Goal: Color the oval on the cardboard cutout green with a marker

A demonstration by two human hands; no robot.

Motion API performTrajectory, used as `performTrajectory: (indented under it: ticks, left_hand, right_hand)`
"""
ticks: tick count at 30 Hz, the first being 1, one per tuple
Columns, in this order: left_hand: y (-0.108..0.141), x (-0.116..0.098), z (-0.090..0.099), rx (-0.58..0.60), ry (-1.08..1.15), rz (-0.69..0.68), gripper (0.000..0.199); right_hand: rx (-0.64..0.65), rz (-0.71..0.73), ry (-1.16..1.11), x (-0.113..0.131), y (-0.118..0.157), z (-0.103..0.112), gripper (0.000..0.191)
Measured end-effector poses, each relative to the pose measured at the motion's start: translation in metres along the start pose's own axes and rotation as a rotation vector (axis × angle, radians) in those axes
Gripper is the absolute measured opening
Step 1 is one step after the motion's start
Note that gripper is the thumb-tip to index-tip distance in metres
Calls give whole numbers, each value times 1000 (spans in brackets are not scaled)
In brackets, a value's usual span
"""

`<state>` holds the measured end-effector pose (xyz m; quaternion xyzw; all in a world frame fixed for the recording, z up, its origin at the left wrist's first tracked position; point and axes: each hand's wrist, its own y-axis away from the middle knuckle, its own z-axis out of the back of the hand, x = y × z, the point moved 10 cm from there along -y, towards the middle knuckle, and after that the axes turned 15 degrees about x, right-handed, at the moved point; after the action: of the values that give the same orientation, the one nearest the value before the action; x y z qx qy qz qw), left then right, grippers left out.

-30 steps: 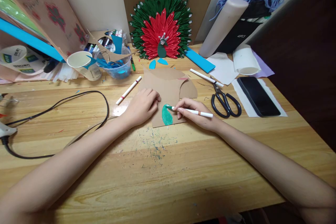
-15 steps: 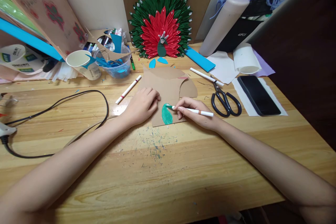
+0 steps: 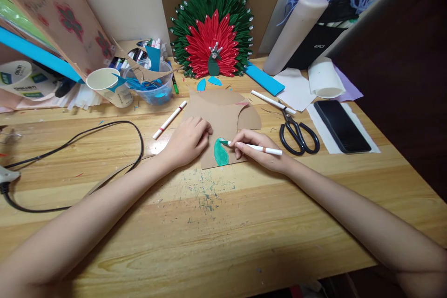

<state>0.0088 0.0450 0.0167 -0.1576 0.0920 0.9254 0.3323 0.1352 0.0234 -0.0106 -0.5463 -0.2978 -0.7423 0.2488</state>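
A green-tipped white marker (image 3: 262, 149) is pinched in my right hand (image 3: 261, 148). Its tip touches the top of a green colored-in shape (image 3: 220, 152) with a rounded body, on brown cardboard (image 3: 218, 109). My left hand (image 3: 191, 139) rests on the cardboard's left part, fingers curled in and pressed together, with nothing visible in them. Beyond the cardboard stands a peacock craft (image 3: 196, 23) with green and red petals, gems and a small crown. Its body is dark green.
Black-handled scissors (image 3: 296, 135) and a phone (image 3: 342, 125) lie at right. White markers flank the cardboard, one at left (image 3: 170, 120), one at right (image 3: 272, 101). A paper cup (image 3: 108, 84), a plastic tub (image 3: 159, 92) of blue scraps and a black cable (image 3: 70, 142) are at left.
The view has shifted very slightly. My right hand keeps the marker at the top of the green shape; my left hand stays put.
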Motion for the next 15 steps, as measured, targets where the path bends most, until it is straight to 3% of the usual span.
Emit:
performTrajectory:
  ticks: [15]
  left_hand:
    - [0, 0, 1, -1, 13, -1, 12]
  right_hand:
    - [-2, -13, -1, -1, 1, 1, 24]
